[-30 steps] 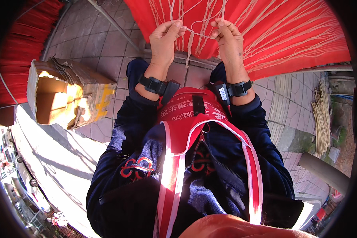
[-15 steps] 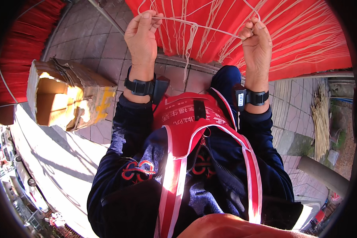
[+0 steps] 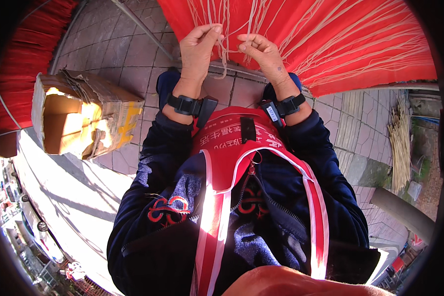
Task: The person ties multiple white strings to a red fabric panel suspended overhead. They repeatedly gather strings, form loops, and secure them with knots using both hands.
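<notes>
My left hand [image 3: 200, 47] is raised at the top, thumb and fingertips pinched on a thin pale strand [image 3: 224, 55] whose ends dangle below the fingers. Close beside it, my right hand [image 3: 264, 53] holds another part of the strand between thumb and forefinger. Only a small gap separates the two sets of fingertips. Beyond both hands spreads a bright red cloth [image 3: 340, 79] with many long pale strands [image 3: 360, 34] lying across it. A dark band with a small box sits on each wrist.
An open, worn cardboard box [image 3: 91, 118] stands on paving at the left. Another red cloth [image 3: 22, 64] hangs behind it. A metal pole [image 3: 138, 22] slants at the upper left. Thin sticks [image 3: 399, 145] are bundled at the right, near a grey pipe [image 3: 402, 214]. I wear a red apron [image 3: 232, 133].
My hands have come together from wide apart. The strand that was stretched taut between them is now slack and gathered at my fingertips. Both hands have also lowered slightly.
</notes>
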A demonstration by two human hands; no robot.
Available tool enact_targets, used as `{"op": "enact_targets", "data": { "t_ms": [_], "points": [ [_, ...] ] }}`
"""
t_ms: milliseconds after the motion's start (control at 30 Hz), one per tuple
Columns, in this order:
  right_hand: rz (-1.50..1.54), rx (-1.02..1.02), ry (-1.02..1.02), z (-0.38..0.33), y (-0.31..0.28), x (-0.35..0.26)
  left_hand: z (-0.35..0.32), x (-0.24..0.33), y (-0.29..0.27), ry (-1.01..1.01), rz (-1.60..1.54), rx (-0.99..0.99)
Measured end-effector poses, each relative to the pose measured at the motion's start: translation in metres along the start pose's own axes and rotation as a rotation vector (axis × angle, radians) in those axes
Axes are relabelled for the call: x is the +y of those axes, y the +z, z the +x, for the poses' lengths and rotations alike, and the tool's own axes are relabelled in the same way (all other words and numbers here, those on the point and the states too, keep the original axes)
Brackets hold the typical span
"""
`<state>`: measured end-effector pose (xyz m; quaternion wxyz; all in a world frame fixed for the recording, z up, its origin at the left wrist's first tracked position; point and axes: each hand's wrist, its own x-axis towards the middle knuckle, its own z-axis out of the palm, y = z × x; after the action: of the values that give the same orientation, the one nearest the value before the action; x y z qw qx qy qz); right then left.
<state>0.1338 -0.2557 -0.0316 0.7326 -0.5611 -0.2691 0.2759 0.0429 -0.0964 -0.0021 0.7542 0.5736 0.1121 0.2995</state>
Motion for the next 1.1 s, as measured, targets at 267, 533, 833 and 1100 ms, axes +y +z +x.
{"op": "enact_targets", "data": {
  "t_ms": [267,533,833,1100],
  "points": [
    [-0.237,-0.021,-0.045,0.011,0.017,0.032,-0.002,-0.004,-0.003,-0.032,0.024,-0.030],
    [-0.473,0.003,-0.173,0.013,0.015,0.042,-0.005,-0.003,0.000,-0.017,0.031,-0.121],
    [-0.051,0.039,-0.047,0.004,0.010,0.038,-0.001,-0.027,-0.017,0.017,-0.078,-0.095],
    [0.048,0.116,0.038,0.000,0.009,0.028,-0.015,-0.043,-0.026,-0.239,0.202,-0.284]
  ]
}}
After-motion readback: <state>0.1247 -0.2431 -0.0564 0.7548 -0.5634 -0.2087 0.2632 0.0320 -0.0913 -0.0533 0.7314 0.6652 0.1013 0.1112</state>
